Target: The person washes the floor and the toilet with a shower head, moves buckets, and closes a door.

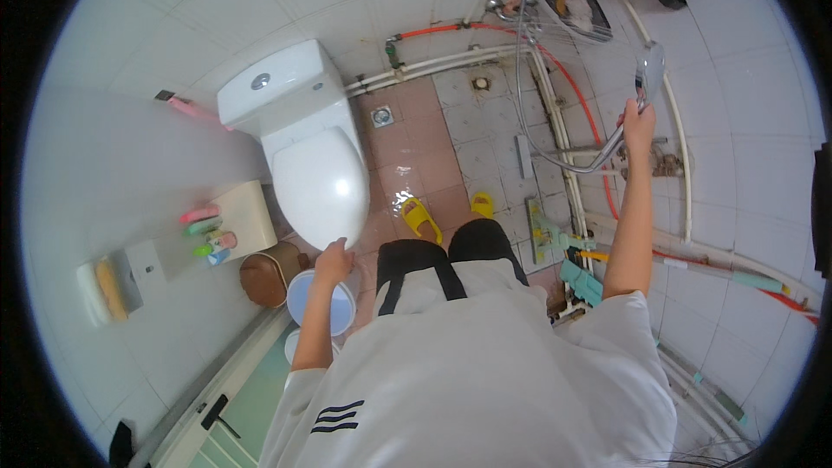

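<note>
My right hand is closed around the handle of a chrome shower head, from which water sprays leftward along the wall. The metal shower hose loops down and back up to this hand. At the front tip of the toilet's white lid, my left hand touches the edge; whether the fingers grip it cannot be told. The lid lies down on the bowl, and the white cistern is behind it. A wall tap is at the top, where part of another person's arm or hand seems visible, blurred.
A brown-lidded bin and a blue-white bucket stand left of me. White pipes and a red hose run along the right wall. A green mop head is near my right leg. Wet pink tiles surround a floor drain.
</note>
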A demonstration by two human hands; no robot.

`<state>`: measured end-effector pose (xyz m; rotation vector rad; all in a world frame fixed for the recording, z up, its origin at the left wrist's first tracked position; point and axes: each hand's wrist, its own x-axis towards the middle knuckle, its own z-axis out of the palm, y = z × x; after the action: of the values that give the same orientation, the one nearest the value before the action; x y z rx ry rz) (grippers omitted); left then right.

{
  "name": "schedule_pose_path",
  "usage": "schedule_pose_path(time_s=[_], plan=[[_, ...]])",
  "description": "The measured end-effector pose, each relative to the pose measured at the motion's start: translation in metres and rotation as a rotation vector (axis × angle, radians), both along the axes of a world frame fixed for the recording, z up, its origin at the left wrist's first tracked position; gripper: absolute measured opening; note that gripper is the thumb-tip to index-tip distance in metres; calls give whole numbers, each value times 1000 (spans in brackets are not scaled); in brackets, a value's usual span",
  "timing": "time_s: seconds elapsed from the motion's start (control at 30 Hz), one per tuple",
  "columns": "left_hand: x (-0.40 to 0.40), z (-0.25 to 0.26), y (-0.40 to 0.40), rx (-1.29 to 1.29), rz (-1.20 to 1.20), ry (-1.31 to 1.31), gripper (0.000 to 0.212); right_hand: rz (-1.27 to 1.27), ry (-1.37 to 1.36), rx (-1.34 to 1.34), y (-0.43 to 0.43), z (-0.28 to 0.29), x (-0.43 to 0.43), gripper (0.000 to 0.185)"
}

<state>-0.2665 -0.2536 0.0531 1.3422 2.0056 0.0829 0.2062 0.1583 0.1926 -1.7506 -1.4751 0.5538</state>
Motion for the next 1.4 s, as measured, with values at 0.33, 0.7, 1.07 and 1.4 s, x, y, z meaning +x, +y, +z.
schedule_pose_path(time_s=[0.33, 0.7, 1.07, 1.4], plan=[[41, 5, -31, -148, 8, -31, 39, -478, 721, -176, -100, -140, 136, 22], [132, 21, -51, -219, 36, -76, 41, -611, 676, -449, -166, -183, 149, 21], [165, 25, -74, -234, 85, -57, 40, -521, 477, -575, -159, -263, 192, 25], [172, 34, -57, -208, 37, -13, 39, -549, 667, -398, -135, -236, 169, 32]])
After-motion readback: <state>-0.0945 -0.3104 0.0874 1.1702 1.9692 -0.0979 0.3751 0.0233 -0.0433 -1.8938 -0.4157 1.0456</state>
